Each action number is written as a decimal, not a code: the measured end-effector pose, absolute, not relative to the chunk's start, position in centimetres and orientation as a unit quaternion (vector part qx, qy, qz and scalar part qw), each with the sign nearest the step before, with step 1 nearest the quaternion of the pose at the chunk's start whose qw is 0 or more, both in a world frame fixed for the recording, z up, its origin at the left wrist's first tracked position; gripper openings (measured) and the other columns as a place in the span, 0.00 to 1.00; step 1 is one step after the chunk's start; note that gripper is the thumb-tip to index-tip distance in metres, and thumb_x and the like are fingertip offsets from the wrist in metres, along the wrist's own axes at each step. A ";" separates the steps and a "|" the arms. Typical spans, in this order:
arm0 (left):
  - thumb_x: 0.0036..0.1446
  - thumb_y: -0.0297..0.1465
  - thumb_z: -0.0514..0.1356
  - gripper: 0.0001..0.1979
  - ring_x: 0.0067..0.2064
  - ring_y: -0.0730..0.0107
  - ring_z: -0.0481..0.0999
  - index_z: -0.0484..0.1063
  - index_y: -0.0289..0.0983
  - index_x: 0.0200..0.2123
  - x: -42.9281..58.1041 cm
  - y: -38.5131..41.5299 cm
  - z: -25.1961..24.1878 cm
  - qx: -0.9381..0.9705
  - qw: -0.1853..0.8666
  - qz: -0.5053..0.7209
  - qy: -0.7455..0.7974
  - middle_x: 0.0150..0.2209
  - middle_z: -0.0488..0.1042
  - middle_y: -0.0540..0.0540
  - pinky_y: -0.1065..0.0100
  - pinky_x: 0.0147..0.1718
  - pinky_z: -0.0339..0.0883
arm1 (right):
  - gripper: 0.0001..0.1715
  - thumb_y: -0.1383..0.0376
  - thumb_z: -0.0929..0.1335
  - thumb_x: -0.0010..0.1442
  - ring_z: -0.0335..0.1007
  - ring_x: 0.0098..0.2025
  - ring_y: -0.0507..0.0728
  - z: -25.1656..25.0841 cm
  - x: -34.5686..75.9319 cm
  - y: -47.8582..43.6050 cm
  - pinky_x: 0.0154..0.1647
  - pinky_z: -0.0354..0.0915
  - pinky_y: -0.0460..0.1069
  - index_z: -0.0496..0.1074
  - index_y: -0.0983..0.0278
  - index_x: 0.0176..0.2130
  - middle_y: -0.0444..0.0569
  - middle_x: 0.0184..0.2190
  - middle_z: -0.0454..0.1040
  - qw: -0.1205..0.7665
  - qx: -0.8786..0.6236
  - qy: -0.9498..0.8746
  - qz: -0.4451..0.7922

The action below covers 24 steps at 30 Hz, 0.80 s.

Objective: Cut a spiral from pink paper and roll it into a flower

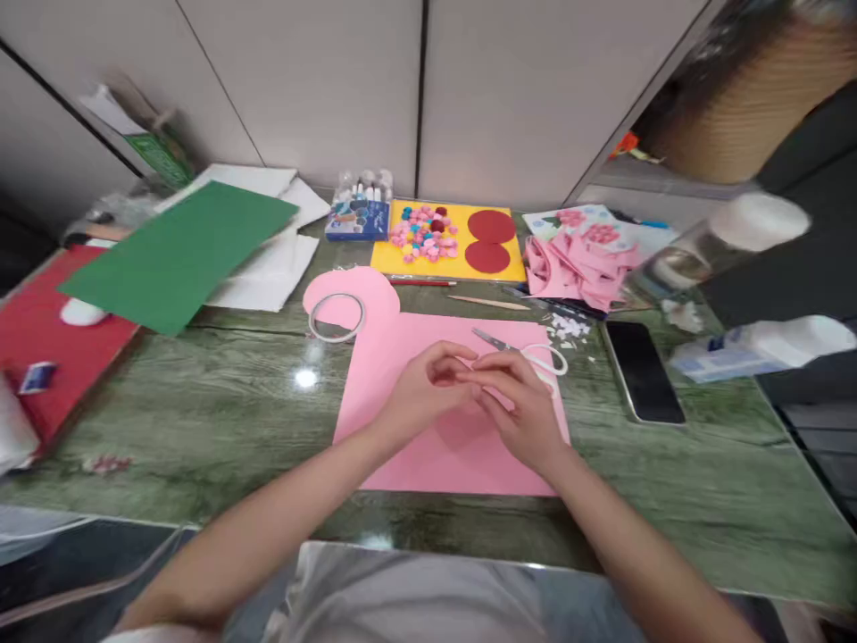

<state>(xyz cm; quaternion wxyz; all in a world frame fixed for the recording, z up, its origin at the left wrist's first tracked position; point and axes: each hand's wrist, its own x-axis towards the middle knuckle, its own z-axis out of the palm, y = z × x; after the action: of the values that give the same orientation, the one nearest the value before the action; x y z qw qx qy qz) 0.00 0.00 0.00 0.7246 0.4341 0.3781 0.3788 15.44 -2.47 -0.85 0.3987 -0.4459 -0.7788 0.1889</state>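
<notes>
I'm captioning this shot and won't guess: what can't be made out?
Head view throughout:
Anything between left hand and right hand: hidden by the hands.
Part of the scissors: behind the right hand.
White object: cut off by left edge.
Lettering on white bottle: blurred.

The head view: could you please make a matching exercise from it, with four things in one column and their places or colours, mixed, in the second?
Things
1. Left hand and right hand
2. Scissors
3. Phone
4. Two dark red circles

Places or colours
A. Lying to the right of the pink sheet
B. On the yellow sheet
C. Close together above the pink sheet
D. White-handled, near the pink sheet's far right corner

Right pairs: 1-C, 2-D, 3-A, 4-B
</notes>
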 end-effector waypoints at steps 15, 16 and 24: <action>0.42 0.26 0.66 0.17 0.31 0.74 0.72 0.67 0.35 0.37 0.4 -0.3 -0.7 0.412 0.760 0.358 0.352 0.27 0.74 0.50 0.70 0.34 0.64 | 0.09 0.70 0.71 0.49 0.65 0.36 0.54 -0.7 15.4 -2.2 0.37 0.65 0.53 0.65 0.62 0.26 0.45 0.31 0.64 0.440 -0.488 -0.723 0.212; 0.42 0.26 0.66 0.17 0.31 0.75 0.73 0.67 0.35 0.37 0.4 -0.3 -0.8 0.405 0.761 0.360 0.355 0.27 0.74 0.50 0.70 0.34 0.64 | 0.09 0.70 0.70 0.50 0.65 0.36 0.54 -0.6 15.3 -2.3 0.37 0.65 0.53 0.65 0.62 0.26 0.45 0.31 0.64 0.439 -0.488 -0.725 0.209; 0.42 0.26 0.66 0.18 0.29 0.76 0.73 0.67 0.36 0.38 0.1 0.1 -0.6 0.354 0.772 0.375 0.372 0.25 0.74 0.53 0.71 0.34 0.63 | 0.09 0.71 0.69 0.52 0.66 0.38 0.56 -0.6 15.6 -2.5 0.39 0.65 0.55 0.71 0.60 0.35 0.47 0.35 0.67 0.440 -0.467 -0.758 0.118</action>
<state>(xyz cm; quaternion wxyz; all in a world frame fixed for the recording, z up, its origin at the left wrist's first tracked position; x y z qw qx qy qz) 0.11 0.07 -0.58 0.7717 0.3536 0.3724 0.3753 15.63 -2.51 -0.56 0.4399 -0.4671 -0.7579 0.1178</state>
